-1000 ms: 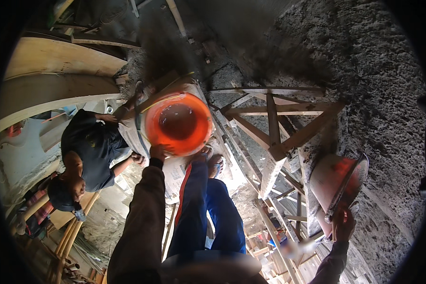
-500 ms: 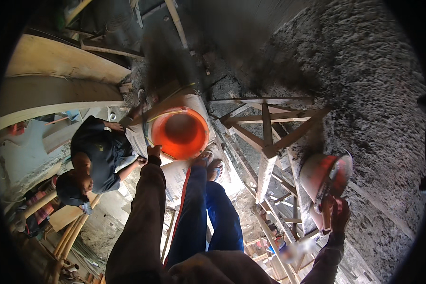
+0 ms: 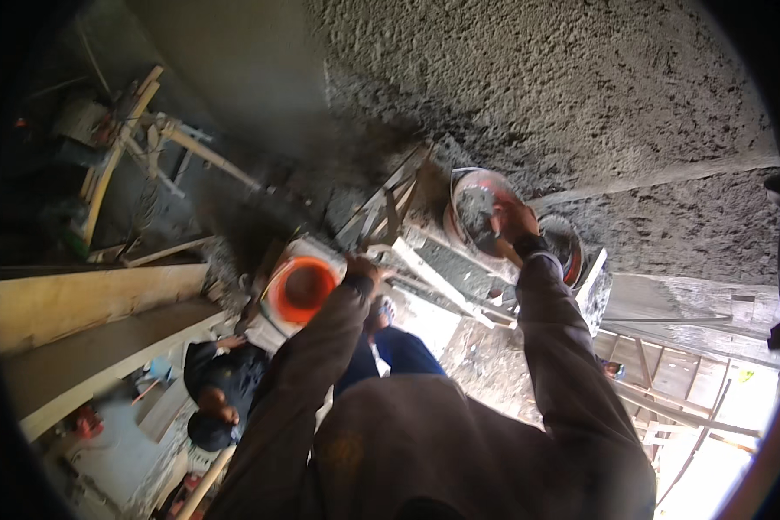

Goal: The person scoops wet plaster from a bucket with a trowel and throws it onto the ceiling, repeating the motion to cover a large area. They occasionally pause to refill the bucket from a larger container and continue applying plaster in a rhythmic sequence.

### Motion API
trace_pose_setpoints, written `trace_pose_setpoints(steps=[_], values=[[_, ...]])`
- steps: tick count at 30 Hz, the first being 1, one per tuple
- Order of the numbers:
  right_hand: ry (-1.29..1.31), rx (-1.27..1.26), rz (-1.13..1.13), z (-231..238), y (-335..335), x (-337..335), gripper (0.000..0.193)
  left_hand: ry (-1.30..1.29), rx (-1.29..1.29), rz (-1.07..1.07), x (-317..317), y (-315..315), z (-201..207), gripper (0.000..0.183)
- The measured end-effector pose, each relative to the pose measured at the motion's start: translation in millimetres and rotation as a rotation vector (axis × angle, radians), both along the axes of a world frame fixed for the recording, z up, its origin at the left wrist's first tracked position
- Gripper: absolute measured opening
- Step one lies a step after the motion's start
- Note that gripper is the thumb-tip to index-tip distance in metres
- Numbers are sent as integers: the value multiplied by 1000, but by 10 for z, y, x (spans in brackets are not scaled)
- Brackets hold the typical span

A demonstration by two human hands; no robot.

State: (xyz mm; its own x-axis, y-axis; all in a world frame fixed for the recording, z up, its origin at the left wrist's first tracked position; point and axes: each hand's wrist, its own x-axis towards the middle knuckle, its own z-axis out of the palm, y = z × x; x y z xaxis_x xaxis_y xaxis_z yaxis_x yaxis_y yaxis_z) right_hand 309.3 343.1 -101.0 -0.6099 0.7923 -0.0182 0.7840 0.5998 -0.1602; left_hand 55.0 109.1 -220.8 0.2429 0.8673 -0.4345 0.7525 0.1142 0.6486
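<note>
My right hand (image 3: 515, 220) is closed at the rim of a reddish bucket (image 3: 464, 192) on the right. Grey wet mortar (image 3: 476, 217) shows inside it. A short brown wooden handle (image 3: 508, 252) sticks out below the fist; the tool's other end is hidden. My left hand (image 3: 364, 269), smeared by motion, is held out in front, right of an orange bucket (image 3: 302, 289) and apart from it. Its fingers cannot be made out. The orange bucket stands low by my feet and looks dark inside.
A second bucket (image 3: 565, 247) stands behind my right forearm. Rough grey plaster covers the wall (image 3: 581, 95). Wooden framing (image 3: 433, 269) stands between the buckets. A person in dark clothes (image 3: 225, 373) is at the lower left, beside a curved board (image 3: 104, 299).
My left hand has left the orange bucket's rim and moved right. My right hand has gone up and forward to the mortar bucket. The whole view has turned and shifted.
</note>
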Motion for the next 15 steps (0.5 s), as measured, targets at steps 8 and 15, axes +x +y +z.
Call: trace_pose_setpoints(steps=[8, 15], values=[[491, -277, -330, 417, -769, 806, 20, 501, 216, 124, -380, 538, 290, 16], [1014, 61, 393, 2418, -1560, -1043, 23, 380, 412, -207, 1195, 1511, 1269, 15]])
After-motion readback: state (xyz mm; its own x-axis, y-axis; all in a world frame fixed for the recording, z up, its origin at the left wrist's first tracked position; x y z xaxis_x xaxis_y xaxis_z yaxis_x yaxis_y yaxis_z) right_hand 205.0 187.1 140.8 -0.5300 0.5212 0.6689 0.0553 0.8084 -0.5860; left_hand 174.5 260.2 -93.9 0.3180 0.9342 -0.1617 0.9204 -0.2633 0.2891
